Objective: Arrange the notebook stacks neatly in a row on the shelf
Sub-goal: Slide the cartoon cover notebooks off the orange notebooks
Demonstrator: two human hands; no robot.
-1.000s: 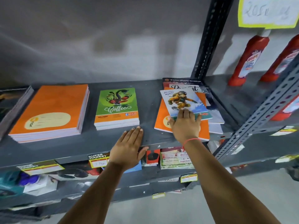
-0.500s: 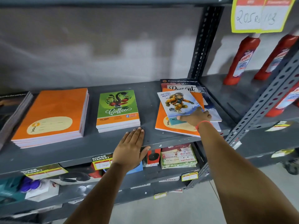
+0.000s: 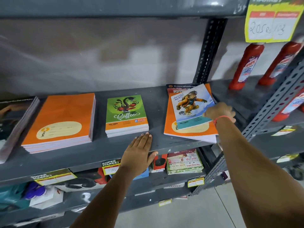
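- The left hand is laid flat and open on the shelf, holding nothing, seemingly for support.
- The right hand is pressed against the skewed right stack; its grip cannot be told.
- The green stack and orange stack are already set in a row.

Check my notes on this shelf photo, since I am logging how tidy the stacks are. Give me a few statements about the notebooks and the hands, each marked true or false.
1. The left hand lies flat on the shelf, in front of the green Coffee stack. True.
2. The right hand is at the right edge of the snowboarder notebook. True.
3. The snowboarder notebook lies square with the orange notebook under it. False: it sits skewed across it.
4. The big orange stack stands right of the Coffee stack. False: it lies to its left.
5. The red bottles share the notebooks' bay. False: they stand past the upright, in the next bay to the right.
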